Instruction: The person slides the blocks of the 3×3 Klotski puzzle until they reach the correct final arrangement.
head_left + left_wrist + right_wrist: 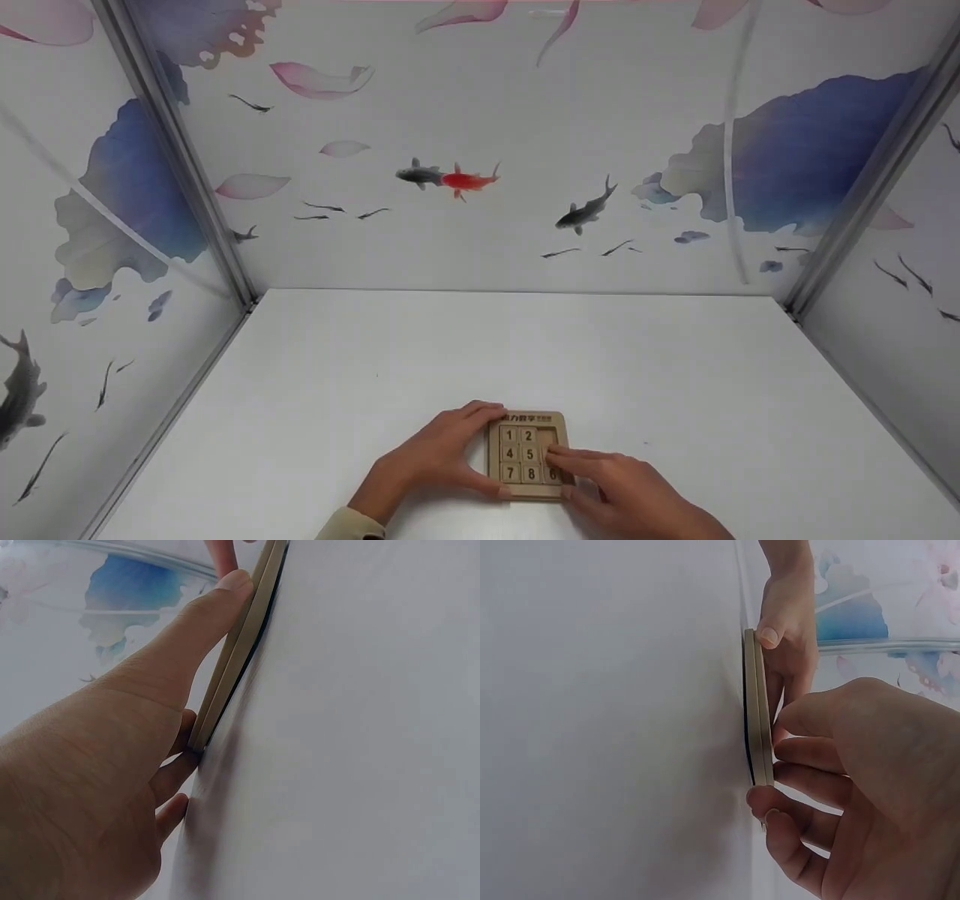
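Note:
A wooden sliding number puzzle [519, 491] lies on the white table, its numbered tiles facing up. Tiles 1, 2, 4, 5, 7, 8 and 6 are readable, and the top right slot is bare. Fingers of the right hand hide the middle right spot. My left hand [439, 450] grips the puzzle's left side, thumb at the bottom edge and fingers at the top corner. From the right, my right hand [634, 487] has a fingertip on the right column and its thumb at the lower right edge. In the right wrist view, bent fingers [806, 765] meet the frame's side.
The white table [450, 345] stretches back to a white panel [510, 255] painted with fish and petals. Similar panels stand at left and right, joined by metal posts [180, 157].

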Tool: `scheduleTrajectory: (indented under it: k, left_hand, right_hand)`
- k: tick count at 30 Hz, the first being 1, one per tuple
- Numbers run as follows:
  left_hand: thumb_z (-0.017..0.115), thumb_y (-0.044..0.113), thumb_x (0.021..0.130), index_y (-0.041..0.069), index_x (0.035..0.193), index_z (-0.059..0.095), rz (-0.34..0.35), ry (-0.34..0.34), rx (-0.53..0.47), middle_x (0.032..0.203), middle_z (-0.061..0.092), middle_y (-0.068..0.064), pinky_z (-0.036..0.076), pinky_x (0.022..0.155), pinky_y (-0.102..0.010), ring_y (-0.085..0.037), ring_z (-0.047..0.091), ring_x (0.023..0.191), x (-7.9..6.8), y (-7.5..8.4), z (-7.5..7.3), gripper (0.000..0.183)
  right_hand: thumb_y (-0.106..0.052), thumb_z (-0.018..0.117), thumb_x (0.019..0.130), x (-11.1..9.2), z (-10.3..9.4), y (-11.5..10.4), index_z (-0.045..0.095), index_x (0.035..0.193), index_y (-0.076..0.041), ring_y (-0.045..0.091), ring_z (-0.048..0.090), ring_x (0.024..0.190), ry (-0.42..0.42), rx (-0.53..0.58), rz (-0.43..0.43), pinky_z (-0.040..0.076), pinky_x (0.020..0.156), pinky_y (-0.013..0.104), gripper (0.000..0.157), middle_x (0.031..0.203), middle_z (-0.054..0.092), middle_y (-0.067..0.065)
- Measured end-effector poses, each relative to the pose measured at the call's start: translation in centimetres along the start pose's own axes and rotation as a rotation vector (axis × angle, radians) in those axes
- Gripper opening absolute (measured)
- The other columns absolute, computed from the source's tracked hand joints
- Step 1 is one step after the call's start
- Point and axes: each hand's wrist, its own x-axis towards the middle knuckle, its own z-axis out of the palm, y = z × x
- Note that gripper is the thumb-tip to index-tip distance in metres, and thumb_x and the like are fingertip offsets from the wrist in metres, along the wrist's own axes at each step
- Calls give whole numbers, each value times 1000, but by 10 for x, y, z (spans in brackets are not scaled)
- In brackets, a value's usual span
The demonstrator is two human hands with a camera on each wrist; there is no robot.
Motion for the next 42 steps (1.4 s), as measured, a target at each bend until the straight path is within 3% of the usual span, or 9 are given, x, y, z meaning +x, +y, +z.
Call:
scheduleTrajectory:
  k: [6, 17, 25, 42]
  left_hand:
    - [81, 84, 75, 27, 165, 44, 1, 0, -10, 164, 47, 15, 43, 128, -48, -18, 51, 149, 0, 1, 0, 112]
    - [81, 83, 76, 28, 165, 43, 1, 1, -16, 165, 46, 15, 42, 129, -48, -18, 50, 151, 0, -1, 0, 111]
    - [82, 82, 76, 26, 166, 43, 8, 1, -14, 166, 46, 13, 42, 129, -47, -18, 50, 152, -1, 1, -2, 112]
    - [83, 81, 76, 25, 166, 43, 7, -1, -20, 166, 46, 12, 41, 130, -47, -19, 49, 152, 0, 0, 0, 112]
  right_hand:
    - [-43, 68, 107, 2, 0, -1, 61, 155, -29, 20, 65, 140, -35, 21, 31, 59, 109, 53, 51, 157, 61, -11]
    - [-44, 66, 108, 4, -1, -1, 59, 157, -29, 25, 63, 142, -4, 7, 35, 57, 111, 57, 52, 158, 60, -8]
    - [-61, 57, 108, 5, 1, -1, 58, 158, -31, 29, 64, 142, 5, -24, 62, 58, 108, 61, 58, 160, 59, -5]
    - [-57, 59, 108, 13, 3, 10, 57, 158, -29, 32, 61, 145, 59, 0, 53, 54, 114, 61, 58, 163, 57, -1]
